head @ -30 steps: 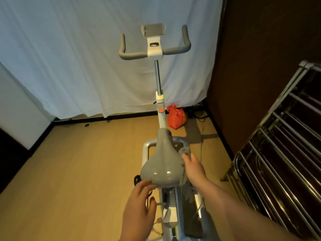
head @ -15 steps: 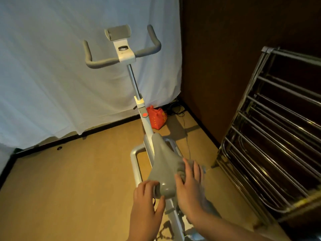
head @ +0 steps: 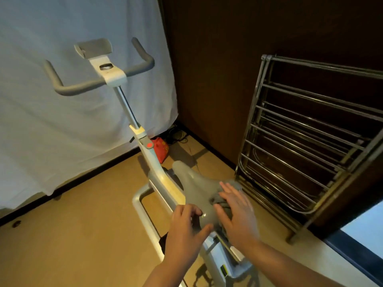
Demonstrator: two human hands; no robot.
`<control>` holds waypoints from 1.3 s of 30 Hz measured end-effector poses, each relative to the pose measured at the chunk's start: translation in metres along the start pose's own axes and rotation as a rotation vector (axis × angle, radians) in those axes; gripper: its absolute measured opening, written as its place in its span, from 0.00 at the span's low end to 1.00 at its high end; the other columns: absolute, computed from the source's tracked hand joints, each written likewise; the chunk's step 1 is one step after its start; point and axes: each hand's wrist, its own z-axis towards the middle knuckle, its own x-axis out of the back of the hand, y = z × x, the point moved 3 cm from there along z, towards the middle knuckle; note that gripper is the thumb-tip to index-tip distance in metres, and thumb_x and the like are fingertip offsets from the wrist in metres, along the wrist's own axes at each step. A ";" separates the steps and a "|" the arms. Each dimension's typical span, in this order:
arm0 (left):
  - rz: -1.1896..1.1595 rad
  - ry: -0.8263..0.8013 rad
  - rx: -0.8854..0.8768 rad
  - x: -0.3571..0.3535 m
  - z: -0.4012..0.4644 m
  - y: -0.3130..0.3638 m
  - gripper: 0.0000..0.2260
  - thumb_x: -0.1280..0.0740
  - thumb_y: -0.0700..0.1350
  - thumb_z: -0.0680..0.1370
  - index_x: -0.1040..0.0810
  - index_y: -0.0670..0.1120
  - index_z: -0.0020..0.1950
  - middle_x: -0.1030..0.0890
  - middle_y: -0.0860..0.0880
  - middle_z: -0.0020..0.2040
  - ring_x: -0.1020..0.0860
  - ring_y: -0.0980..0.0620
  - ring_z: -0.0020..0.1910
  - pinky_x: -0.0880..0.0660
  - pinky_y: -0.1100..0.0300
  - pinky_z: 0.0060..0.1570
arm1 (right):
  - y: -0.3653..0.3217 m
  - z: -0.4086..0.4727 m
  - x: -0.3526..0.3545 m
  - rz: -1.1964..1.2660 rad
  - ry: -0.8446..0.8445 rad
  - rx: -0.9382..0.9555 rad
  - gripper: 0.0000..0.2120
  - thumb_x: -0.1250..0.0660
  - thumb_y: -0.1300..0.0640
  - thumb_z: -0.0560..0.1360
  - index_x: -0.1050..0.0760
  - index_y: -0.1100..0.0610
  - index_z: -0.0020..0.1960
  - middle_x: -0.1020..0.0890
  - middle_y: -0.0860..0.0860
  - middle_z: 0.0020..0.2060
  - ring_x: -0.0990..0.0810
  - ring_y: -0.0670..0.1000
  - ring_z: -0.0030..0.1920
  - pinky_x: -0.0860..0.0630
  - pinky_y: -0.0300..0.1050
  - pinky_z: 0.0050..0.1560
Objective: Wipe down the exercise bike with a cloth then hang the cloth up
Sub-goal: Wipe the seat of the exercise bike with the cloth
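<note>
The right hand (head: 236, 212) lies flat with fingers straight, pressing the grey cloth (head: 219, 200) onto the right side of the exercise bike's saddle (head: 196, 189) to wipe it, while the left hand (head: 184, 230) curls its fingers around the saddle's near edge, apparently to steady it.

The right hand (head: 236, 212) presses a grey cloth (head: 220, 200) flat onto the exercise bike's saddle (head: 196, 189), fingers spread. Just beside it, the left hand (head: 184, 230) grips the saddle's rear edge. Beyond the right hand stands a metal drying rack (head: 306, 133); the handlebars (head: 97, 79) rise far ahead of both.
</note>
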 end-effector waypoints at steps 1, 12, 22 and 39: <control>-0.004 -0.006 -0.018 0.001 0.002 -0.001 0.16 0.25 0.55 0.70 0.32 0.59 0.46 0.32 0.60 0.47 0.29 0.57 0.47 0.28 0.61 0.44 | -0.008 -0.009 -0.010 0.002 0.047 -0.080 0.20 0.48 0.43 0.80 0.30 0.45 0.68 0.43 0.36 0.74 0.52 0.38 0.76 0.48 0.51 0.77; -0.077 -0.048 -0.073 -0.002 0.006 -0.014 0.17 0.24 0.49 0.69 0.31 0.59 0.47 0.28 0.55 0.43 0.28 0.55 0.43 0.30 0.62 0.39 | -0.047 -0.024 -0.033 0.339 0.280 -0.518 0.20 0.43 0.53 0.82 0.39 0.46 0.73 0.48 0.41 0.76 0.56 0.44 0.78 0.48 0.52 0.77; -0.244 -0.115 0.043 -0.005 0.010 -0.023 0.19 0.21 0.46 0.67 0.29 0.56 0.47 0.29 0.49 0.42 0.29 0.51 0.39 0.31 0.62 0.36 | -0.037 -0.023 -0.021 0.322 0.209 -0.431 0.17 0.41 0.52 0.80 0.39 0.46 0.68 0.46 0.44 0.77 0.44 0.48 0.77 0.30 0.43 0.67; -0.193 -0.136 0.045 0.025 0.000 -0.029 0.21 0.24 0.43 0.71 0.28 0.58 0.58 0.28 0.62 0.56 0.28 0.66 0.53 0.28 0.69 0.45 | -0.036 -0.030 -0.035 -0.106 -0.016 -0.050 0.20 0.48 0.42 0.79 0.33 0.39 0.70 0.42 0.37 0.75 0.55 0.36 0.76 0.59 0.49 0.78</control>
